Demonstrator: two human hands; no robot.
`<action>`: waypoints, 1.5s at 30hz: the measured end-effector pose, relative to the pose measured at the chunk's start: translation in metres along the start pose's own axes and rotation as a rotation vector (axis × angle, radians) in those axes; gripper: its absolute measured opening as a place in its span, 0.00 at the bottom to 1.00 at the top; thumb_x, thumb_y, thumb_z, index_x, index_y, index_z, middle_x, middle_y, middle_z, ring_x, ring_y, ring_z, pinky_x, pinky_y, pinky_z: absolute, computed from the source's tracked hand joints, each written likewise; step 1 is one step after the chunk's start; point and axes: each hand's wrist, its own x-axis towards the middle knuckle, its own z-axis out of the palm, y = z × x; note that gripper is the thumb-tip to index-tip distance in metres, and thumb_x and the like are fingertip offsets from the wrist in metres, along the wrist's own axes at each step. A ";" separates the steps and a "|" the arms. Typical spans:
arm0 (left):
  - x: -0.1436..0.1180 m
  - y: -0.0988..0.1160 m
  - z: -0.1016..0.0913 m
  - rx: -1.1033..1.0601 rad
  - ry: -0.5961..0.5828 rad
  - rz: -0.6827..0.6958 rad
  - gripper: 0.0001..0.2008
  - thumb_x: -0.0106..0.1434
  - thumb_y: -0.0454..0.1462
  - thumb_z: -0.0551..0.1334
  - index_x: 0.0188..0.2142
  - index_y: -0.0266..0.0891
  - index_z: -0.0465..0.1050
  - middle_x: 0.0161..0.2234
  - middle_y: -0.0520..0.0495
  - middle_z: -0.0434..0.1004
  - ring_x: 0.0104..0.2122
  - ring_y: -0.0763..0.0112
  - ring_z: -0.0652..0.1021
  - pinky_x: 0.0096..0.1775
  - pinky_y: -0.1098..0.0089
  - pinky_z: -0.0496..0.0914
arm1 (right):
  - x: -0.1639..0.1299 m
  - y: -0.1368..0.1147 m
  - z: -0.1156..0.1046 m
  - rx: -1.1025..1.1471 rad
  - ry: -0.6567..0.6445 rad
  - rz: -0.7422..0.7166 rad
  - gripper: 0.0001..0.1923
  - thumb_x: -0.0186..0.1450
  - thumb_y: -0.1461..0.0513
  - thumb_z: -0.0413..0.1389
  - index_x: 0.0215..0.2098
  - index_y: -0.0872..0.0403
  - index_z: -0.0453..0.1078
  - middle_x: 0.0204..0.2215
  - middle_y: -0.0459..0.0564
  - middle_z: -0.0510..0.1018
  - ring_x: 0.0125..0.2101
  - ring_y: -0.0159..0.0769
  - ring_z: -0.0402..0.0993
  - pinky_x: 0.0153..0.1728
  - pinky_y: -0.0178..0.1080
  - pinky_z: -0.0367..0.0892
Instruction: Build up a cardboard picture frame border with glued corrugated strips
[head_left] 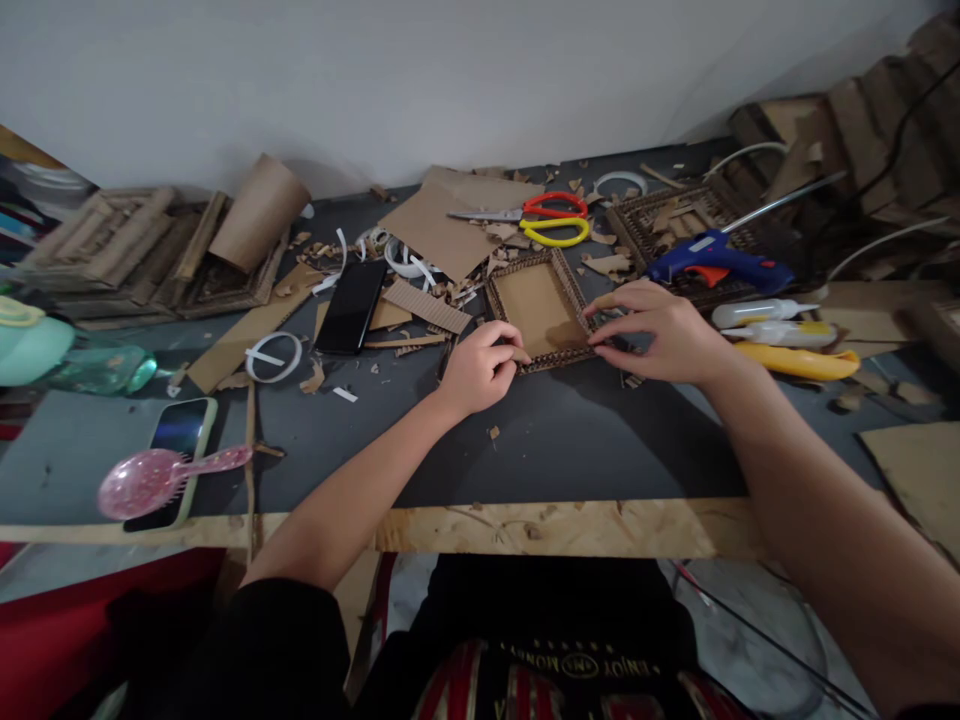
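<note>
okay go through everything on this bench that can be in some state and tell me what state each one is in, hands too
left hand: fingers curled, pinching the frame's near edge
right hand: fingers spread, pressing the frame's right side
cardboard frame: flat on the table, held by both hands
scissors: lying shut
glue gun: lying on its side, untouched
black phone: screen dark
phone under the pink brush: screen lit
cardboard roll: tipped over
</note>
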 end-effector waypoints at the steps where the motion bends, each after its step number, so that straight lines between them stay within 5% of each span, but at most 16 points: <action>1: 0.000 0.000 0.000 -0.004 0.003 0.000 0.14 0.64 0.26 0.55 0.29 0.38 0.76 0.39 0.44 0.76 0.39 0.67 0.78 0.43 0.63 0.75 | 0.000 0.000 0.001 -0.013 -0.008 -0.016 0.07 0.66 0.59 0.59 0.34 0.49 0.80 0.43 0.51 0.82 0.43 0.42 0.78 0.48 0.49 0.71; 18: 0.000 0.002 0.000 0.007 0.034 -0.010 0.14 0.63 0.27 0.55 0.27 0.38 0.76 0.38 0.45 0.76 0.37 0.68 0.78 0.42 0.65 0.75 | -0.001 0.003 0.008 0.039 0.005 0.022 0.07 0.66 0.59 0.60 0.34 0.49 0.81 0.43 0.52 0.83 0.42 0.42 0.79 0.48 0.51 0.72; 23: 0.002 0.007 -0.004 0.011 0.037 0.013 0.07 0.64 0.34 0.59 0.38 0.37 0.76 0.43 0.41 0.75 0.44 0.62 0.78 0.47 0.61 0.75 | 0.000 -0.002 0.012 0.068 0.016 0.063 0.07 0.66 0.59 0.60 0.33 0.47 0.81 0.45 0.51 0.83 0.44 0.44 0.79 0.49 0.51 0.73; 31: 0.000 -0.009 -0.016 0.005 -0.074 -0.003 0.17 0.62 0.45 0.66 0.47 0.39 0.75 0.51 0.38 0.72 0.52 0.56 0.76 0.54 0.55 0.72 | 0.000 -0.020 0.027 0.154 0.016 0.102 0.07 0.67 0.63 0.57 0.37 0.49 0.78 0.40 0.50 0.84 0.47 0.42 0.81 0.53 0.47 0.75; 45: -0.001 -0.024 -0.020 -0.008 -0.110 0.053 0.09 0.64 0.43 0.68 0.41 0.41 0.82 0.52 0.40 0.74 0.52 0.57 0.77 0.47 0.58 0.77 | -0.010 -0.023 0.039 0.087 0.062 0.160 0.09 0.69 0.64 0.53 0.41 0.51 0.76 0.44 0.55 0.83 0.53 0.46 0.78 0.53 0.50 0.75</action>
